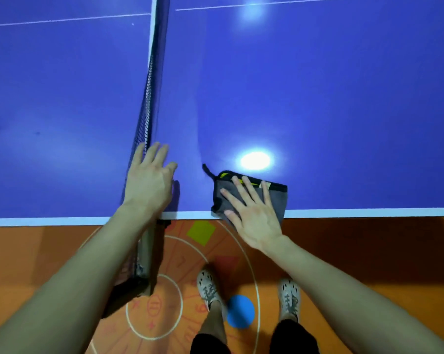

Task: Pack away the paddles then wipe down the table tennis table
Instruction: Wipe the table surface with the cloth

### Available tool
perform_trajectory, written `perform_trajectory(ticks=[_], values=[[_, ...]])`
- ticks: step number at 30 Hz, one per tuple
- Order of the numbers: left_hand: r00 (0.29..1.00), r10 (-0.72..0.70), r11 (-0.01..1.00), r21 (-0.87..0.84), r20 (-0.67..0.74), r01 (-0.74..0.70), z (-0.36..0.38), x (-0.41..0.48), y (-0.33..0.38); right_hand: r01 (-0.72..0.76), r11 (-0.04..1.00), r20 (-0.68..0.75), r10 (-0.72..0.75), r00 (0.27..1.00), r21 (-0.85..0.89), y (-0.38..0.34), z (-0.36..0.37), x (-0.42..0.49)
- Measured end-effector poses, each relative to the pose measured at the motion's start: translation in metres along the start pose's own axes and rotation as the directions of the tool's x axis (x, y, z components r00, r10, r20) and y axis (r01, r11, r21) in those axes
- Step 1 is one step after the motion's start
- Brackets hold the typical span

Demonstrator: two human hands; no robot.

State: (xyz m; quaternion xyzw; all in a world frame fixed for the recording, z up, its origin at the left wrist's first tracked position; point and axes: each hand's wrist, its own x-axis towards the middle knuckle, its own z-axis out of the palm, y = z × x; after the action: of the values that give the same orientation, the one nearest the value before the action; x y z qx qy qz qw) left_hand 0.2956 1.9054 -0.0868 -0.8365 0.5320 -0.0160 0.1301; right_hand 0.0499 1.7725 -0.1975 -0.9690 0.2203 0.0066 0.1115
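Note:
A grey paddle case (275, 198) with a black zip edge and yellow trim lies on the blue table tennis table (318, 98), at the near edge and slightly overhanging it. My right hand (251, 210) rests flat on the case with fingers spread. A black strap (207, 170) trails from the case's far left corner. My left hand (149, 180) lies on the table just right of the net (149, 98), fingers straight and holding nothing. No paddle is visible.
The net post and clamp (149, 251) stick out below the table edge under my left forearm. An orange floor (62, 251) with painted circles and a blue dot (240, 311) lies beneath. My feet (209, 287) stand close to the table.

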Motion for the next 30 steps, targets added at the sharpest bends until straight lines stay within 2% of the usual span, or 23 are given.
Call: perform_trajectory(ticks=[3,6,8,10,13,16,17,20,23,26,28,30], values=[[0.996,-0.076,0.996,-0.048,-0.053,0.073,0.001,-0.003,-0.039,-0.062,0.997,0.023,0.062,0.998,-0.038,-0.015,-0.001,0.086],[0.964,-0.257,0.929,-0.256,0.074,0.268,0.007,-0.008,-0.061,-0.146,0.989,0.059,0.145,0.988,0.004,-0.042,-0.006,0.180],[0.930,-0.334,0.848,-0.380,0.156,0.369,0.016,-0.010,-0.069,-0.164,0.986,0.035,0.164,0.986,0.003,-0.045,-0.004,0.199],[0.926,-0.342,0.808,-0.453,0.161,0.377,0.024,-0.012,-0.074,-0.135,0.991,0.016,0.134,0.991,0.014,-0.050,0.000,0.174],[0.911,-0.374,0.719,-0.566,0.173,0.403,0.027,-0.014,-0.080,-0.068,0.998,-0.013,0.068,0.998,-0.016,-0.072,0.008,0.083],[0.856,-0.424,0.571,-0.646,0.297,0.507,0.033,-0.014,-0.089,-0.019,1.000,0.061,0.021,0.998,-0.021,-0.084,0.011,0.013],[0.843,-0.405,0.555,-0.638,0.353,0.534,0.037,-0.013,-0.094,-0.019,0.999,0.074,0.021,0.997,-0.027,-0.082,0.011,0.009],[0.814,-0.340,0.606,-0.552,0.471,0.573,0.056,-0.012,-0.115,-0.067,0.997,0.051,0.069,0.996,-0.036,-0.077,0.012,0.051],[0.787,-0.302,0.670,-0.468,0.537,0.577,0.072,-0.012,-0.125,-0.187,0.982,-0.012,0.187,0.982,-0.001,-0.078,0.011,0.139],[0.764,-0.264,0.689,-0.439,0.589,0.577,0.080,-0.018,-0.125,-0.269,0.963,0.010,0.269,0.963,0.005,-0.083,0.007,0.195],[0.755,-0.236,0.679,-0.452,0.612,0.578,0.081,-0.019,-0.123,-0.230,0.973,0.001,0.230,0.973,0.001,-0.086,0.010,0.181],[0.754,-0.213,0.679,-0.461,0.621,0.572,0.078,-0.019,-0.119,-0.151,0.989,-0.020,0.150,0.988,-0.010,-0.095,0.013,0.128]])
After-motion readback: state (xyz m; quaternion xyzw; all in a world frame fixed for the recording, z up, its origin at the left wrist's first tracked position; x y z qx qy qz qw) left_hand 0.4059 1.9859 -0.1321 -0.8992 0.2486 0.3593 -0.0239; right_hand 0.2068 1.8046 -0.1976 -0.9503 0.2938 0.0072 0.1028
